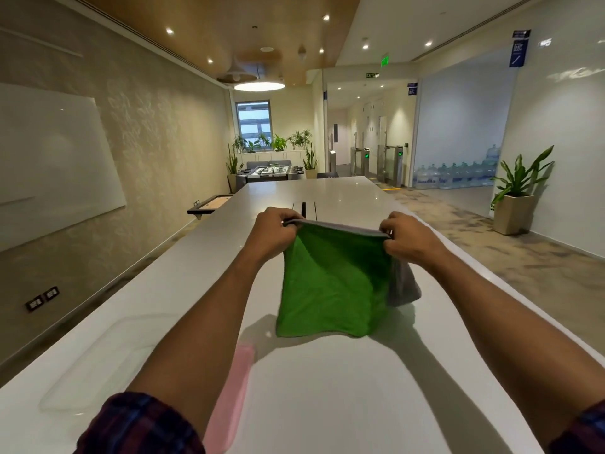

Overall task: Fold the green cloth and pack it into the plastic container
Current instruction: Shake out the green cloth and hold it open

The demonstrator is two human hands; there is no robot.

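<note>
The green cloth (330, 286), grey on its other side, hangs in the air above the white table (327, 388), doubled over so its upper edge runs between my hands. My left hand (273, 232) pinches the left top corner and my right hand (407, 239) pinches the right top corner. The cloth's lower edge dangles just above the tabletop, and a grey flap sticks out at the right. A clear plastic container (108, 358) lies on the table to the left, under my left forearm; its outline is faint.
A pink item (234, 391) lies on the table beside the container, partly hidden by my left forearm. The long table runs away from me, with a dark slot (303, 209) in its middle. A potted plant (514, 204) stands on the floor at right.
</note>
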